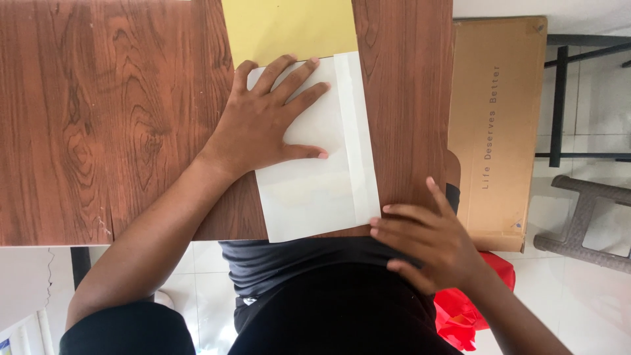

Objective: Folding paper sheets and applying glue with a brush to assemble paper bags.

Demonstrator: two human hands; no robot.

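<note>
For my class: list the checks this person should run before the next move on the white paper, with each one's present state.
1. Left hand flat on the white paper, fingers spread: ok.
2. Right hand on the paper's near right corner: ok, its fingertips touch that edge.
3. Folded strip along the paper's right side lies flat: ok.
4. Paper fully on the wooden table: not ok, its near corner sticks slightly past the table edge.
5. Yellow sheet free of the paper: not ok, the white paper overlaps its near edge.
6. Crease sharpness: cannot tell.
</note>
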